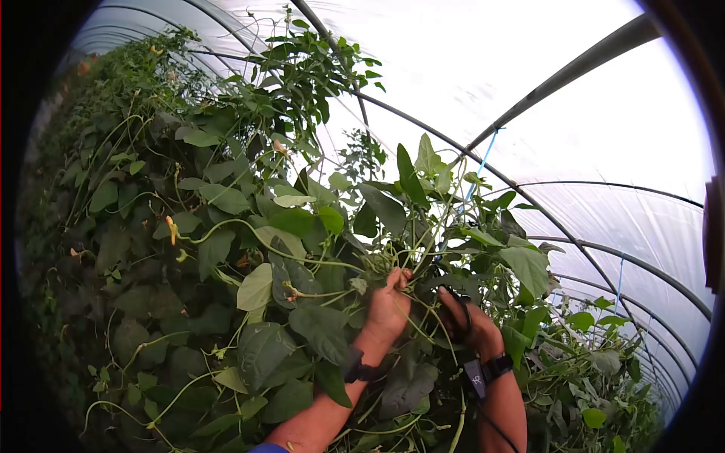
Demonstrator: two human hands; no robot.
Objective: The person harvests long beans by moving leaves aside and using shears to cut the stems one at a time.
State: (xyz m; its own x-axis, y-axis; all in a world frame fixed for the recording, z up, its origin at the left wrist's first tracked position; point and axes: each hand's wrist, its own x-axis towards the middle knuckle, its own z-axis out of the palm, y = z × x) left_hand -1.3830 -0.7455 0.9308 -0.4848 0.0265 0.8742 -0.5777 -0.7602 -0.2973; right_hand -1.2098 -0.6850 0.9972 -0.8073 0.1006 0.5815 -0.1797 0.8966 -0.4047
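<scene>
Among the climbing bean vines (291, 264), both my hands are raised into a cluster of thin green stems. My left hand (387, 309) is closed, thumb and fingers pinched on vine stems where several cross; a dark band circles its wrist. Just to the right, my right hand (470, 323) has its fingers curled in beside the same stems, and I cannot tell what they hold. A black cable (467, 321) loops over that hand and runs down the forearm past a small dark device (476, 377) at the wrist. Broad leaves (326, 332) hang around both hands.
Dense foliage (151, 264) fills the left side, with a yellow flower (172, 229) in it. Blue strings (483, 162) hang from the dark hoops (529, 198) of a plastic-covered tunnel. More bean plants (604, 370) grow at the lower right.
</scene>
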